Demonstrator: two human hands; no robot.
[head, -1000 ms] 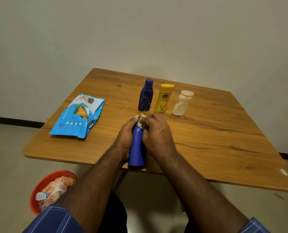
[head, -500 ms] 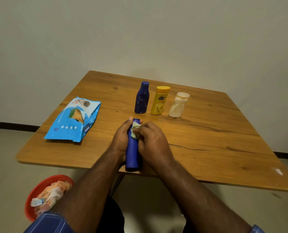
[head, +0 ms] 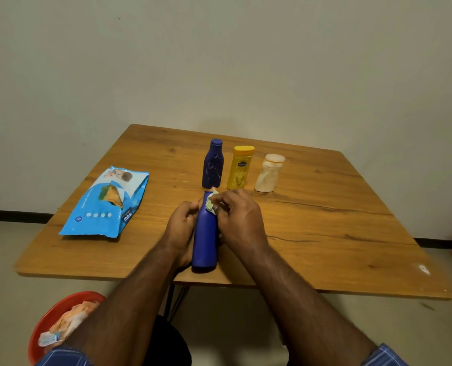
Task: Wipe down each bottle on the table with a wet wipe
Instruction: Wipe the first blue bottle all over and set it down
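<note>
My left hand (head: 181,228) grips a plain blue bottle (head: 205,241) that leans with its base toward me, over the near edge of the wooden table (head: 325,233). My right hand (head: 239,220) pinches a crumpled pale wet wipe (head: 211,205) against the bottle's neck. Behind my hands three bottles stand upright in a row: a dark blue one (head: 213,165), a yellow one (head: 241,167) and a small pale one (head: 268,173) with a peach cap.
A blue pack of wet wipes (head: 106,204) lies flat on the table's left part. On the floor at the lower left is a red bin (head: 53,320) holding used wipes and wrappers. A wall stands close behind the table.
My right hand has slid the wipe a little along the top of the blue bottle. The view has shifted slightly; the standing bottles and the pack stay where they were.
</note>
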